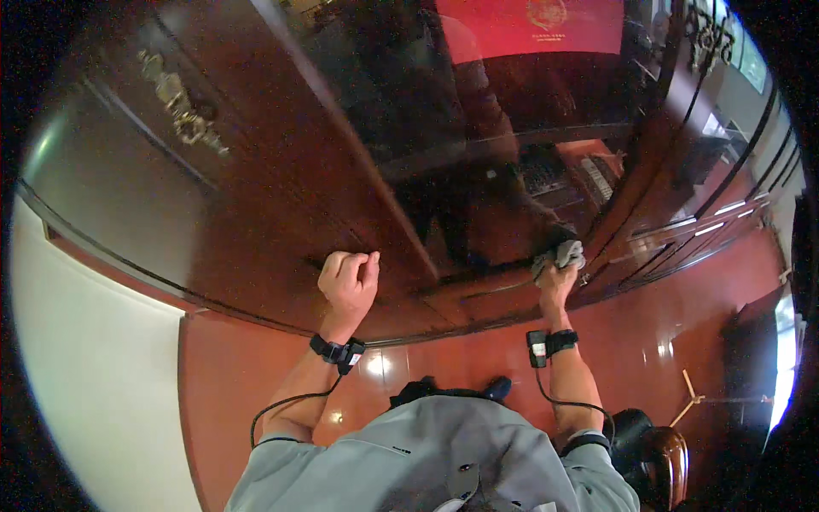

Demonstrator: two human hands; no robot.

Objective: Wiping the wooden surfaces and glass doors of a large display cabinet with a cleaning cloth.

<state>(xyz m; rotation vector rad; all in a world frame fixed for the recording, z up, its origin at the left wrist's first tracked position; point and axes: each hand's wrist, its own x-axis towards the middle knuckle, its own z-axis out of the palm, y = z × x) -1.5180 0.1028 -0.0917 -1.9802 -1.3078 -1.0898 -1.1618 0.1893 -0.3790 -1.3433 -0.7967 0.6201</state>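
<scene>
Before me stands a large cabinet of dark reddish wood point(275, 192) with a glass pane point(441, 147). A crumpled grey cloth point(569, 255) is bunched in my right hand point(556, 285), at the lower right corner of the pane, beside the wooden frame. My left hand point(349, 281) is curled in front of the wooden panel left of the glass, and nothing shows in its fingers. Whether it touches the wood I cannot tell. Behind the glass are a red panel with a gold emblem point(531, 29) and, lower down, a pale ridged object point(597, 179).
Ornate metal fittings point(182, 105) stick out from the left door, with another fitting point(710, 41) at upper right. A white wall point(96, 358) borders the left side. Glossy reddish tiles point(448, 361) cover the floor. At lower right is a dark chair with a polished wooden armrest point(672, 457).
</scene>
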